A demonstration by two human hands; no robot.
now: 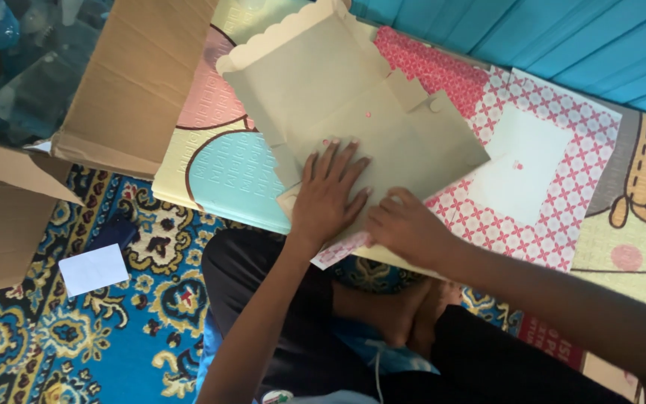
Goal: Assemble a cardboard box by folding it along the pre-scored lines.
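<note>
1. We sit on a patterned carpet [54,337] with a pastel foam mat [226,172] before us.
2. Our left hand [328,196] lies flat, fingers spread, pinning the tan cardboard sheet [353,112] on the mat so it lies steady.
3. Our right hand [405,224] curls at the sheet's near edge; we cannot tell whether it pinches anything.

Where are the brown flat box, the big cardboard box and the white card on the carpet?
brown flat box [338,82]: head view, on its bare top panel.
cardboard box [140,75]: head view, on its open flap.
white card [93,269]: head view, at its middle.
</note>
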